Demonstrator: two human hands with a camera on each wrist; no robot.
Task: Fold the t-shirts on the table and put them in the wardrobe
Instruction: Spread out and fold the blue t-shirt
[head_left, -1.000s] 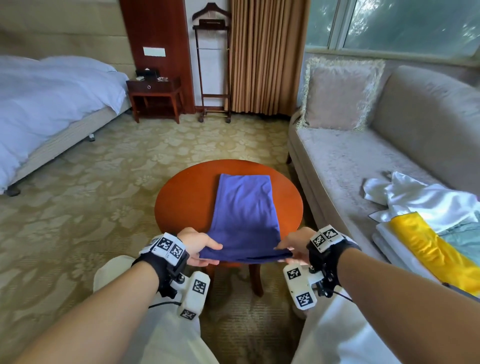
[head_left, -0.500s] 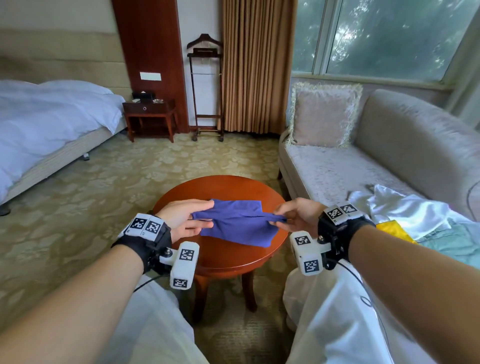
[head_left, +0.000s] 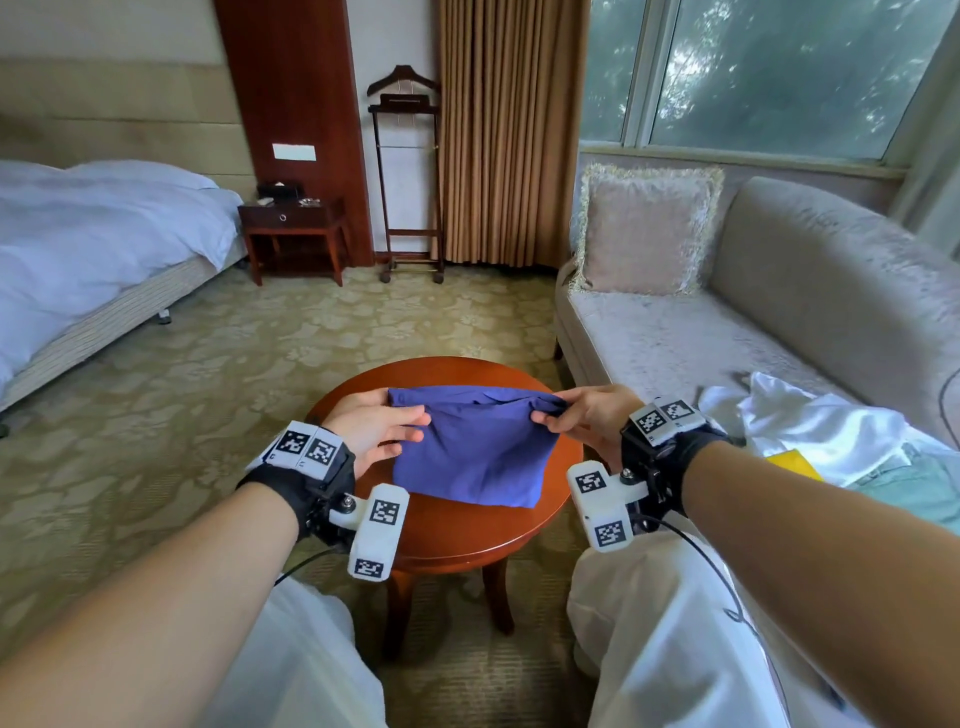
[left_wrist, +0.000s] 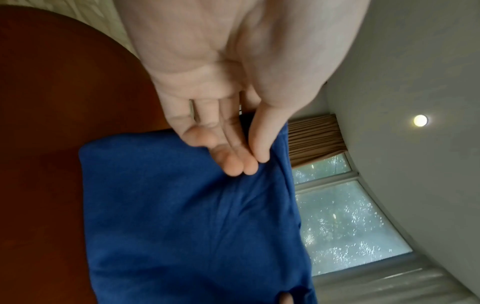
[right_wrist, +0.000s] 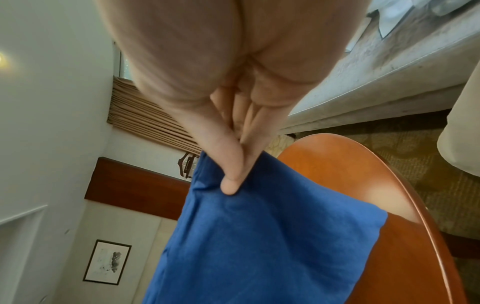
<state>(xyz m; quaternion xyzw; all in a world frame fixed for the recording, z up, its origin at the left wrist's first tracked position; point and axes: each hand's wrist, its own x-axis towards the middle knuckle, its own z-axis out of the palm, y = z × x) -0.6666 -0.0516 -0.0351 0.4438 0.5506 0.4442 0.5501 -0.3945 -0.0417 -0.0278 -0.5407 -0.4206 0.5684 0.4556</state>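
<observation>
A blue t-shirt (head_left: 470, 451) lies folded over on the round wooden table (head_left: 457, 535). My left hand (head_left: 382, 428) pinches its far left corner between thumb and fingers, as the left wrist view confirms on the blue t-shirt (left_wrist: 197, 216) under the left hand (left_wrist: 241, 162). My right hand (head_left: 576, 415) pinches the far right corner; in the right wrist view the thumb presses the blue t-shirt (right_wrist: 259, 236) against the fingers of the right hand (right_wrist: 233, 181). The held edge is raised a little above the table (right_wrist: 389, 246). No wardrobe is in view.
A grey sofa (head_left: 701, 343) with a cushion (head_left: 644, 228) stands at the right, with a pile of white, yellow and pale green clothes (head_left: 831, 441) on its seat. A bed (head_left: 93, 249), a nightstand (head_left: 293, 234) and a valet stand (head_left: 408, 171) stand beyond the carpet.
Both hands have carried the near edge of the blue t-shirt away from me over the table, folding it in half. The head view has tilted up.
</observation>
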